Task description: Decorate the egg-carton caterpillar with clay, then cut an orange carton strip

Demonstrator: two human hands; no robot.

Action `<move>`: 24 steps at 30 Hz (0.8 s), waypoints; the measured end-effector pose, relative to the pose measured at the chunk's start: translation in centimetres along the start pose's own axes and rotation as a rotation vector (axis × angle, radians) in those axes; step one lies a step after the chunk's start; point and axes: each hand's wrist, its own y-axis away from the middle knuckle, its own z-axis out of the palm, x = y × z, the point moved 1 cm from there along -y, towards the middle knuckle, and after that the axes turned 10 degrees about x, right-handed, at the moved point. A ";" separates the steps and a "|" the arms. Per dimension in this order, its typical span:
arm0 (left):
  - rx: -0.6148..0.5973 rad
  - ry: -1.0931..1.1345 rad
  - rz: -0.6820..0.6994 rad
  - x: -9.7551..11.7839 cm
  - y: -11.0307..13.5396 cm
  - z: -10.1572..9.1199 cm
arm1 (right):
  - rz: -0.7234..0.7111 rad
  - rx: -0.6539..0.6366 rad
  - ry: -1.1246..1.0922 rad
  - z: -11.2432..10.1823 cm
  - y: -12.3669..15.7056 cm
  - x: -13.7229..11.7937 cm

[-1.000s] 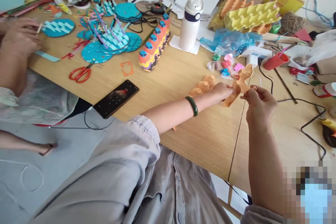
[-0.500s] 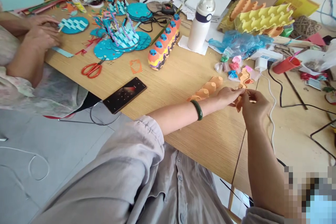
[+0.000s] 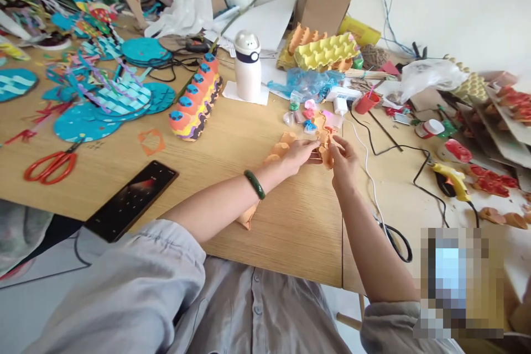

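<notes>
My left hand [image 3: 302, 156] pinches the near left side of an orange egg-carton strip [image 3: 326, 156] above the table. Its other side is between the fingers of my right hand [image 3: 345, 161], so both hands are closed on the same piece. Under my left forearm lies another orange egg-carton strip [image 3: 282, 146], its middle hidden by the arm. Just beyond the hands sit small colored lumps in clear wrap, among them a blue one [image 3: 309, 126] and a pink one [image 3: 310, 104].
A painted egg-carton caterpillar [image 3: 194, 99], a white bottle [image 3: 248, 69] and a phone [image 3: 131, 199] stand or lie to the left, near red-handled scissors [image 3: 50, 167]. A white cable [image 3: 367, 171] runs right of my hands, toward a yellow glue gun [image 3: 452, 181]. Yellow egg cartons [image 3: 327, 51] sit behind.
My view has swung right, bringing the glue gun and red-painted pieces into sight and dropping the other person's hands out of it. Both my hands still hold the orange strip.
</notes>
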 end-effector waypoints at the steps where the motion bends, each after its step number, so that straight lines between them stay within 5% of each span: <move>1: -0.006 -0.011 0.006 0.1 0.0 0.0 | 0.063 0.020 -0.030 0.0 -0.1 0.2; 9: -0.011 -0.212 0.072 0.2 -0.2 0.1 | 0.239 -0.091 -0.236 0.8 0.4 0.2; 17: -0.123 -0.680 0.170 1.9 -2.0 -0.3 | 0.440 0.077 -0.447 -0.7 1.7 1.2; 24: 0.331 -1.056 0.590 9.3 -8.9 -4.1 | 0.439 0.142 -0.473 -1.8 4.6 2.1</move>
